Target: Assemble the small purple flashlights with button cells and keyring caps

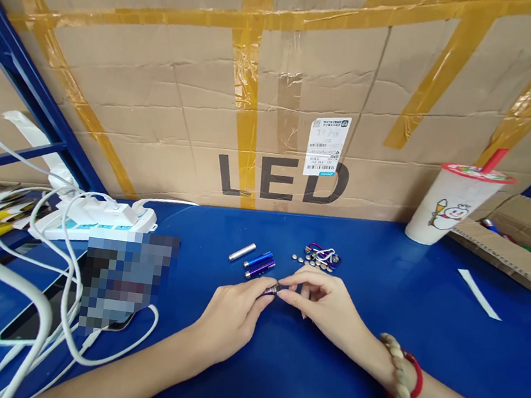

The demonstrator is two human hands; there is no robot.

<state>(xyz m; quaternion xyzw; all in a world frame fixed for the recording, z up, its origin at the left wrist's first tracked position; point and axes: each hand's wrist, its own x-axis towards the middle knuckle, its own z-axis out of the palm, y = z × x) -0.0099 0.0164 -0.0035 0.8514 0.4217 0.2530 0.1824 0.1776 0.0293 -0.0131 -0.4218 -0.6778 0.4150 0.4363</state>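
Observation:
My left hand is closed around a small, dark metal flashlight tube, and only its end shows past the fingertips. At that end, the thumb and forefinger of my right hand are pinched together; whatever lies between them is too small and covered to make out. Just beyond my hands lie a silver tube, a blue flashlight tube and a purple flashlight tube, side by side at a slant. Several button cells are scattered behind my right hand, beside a pile of metal clips and small parts.
On the left, white cables loop over a phone and a power strip. A lidded cup with a straw stands at the back right near an open cardboard box. A white strip lies on the blue table.

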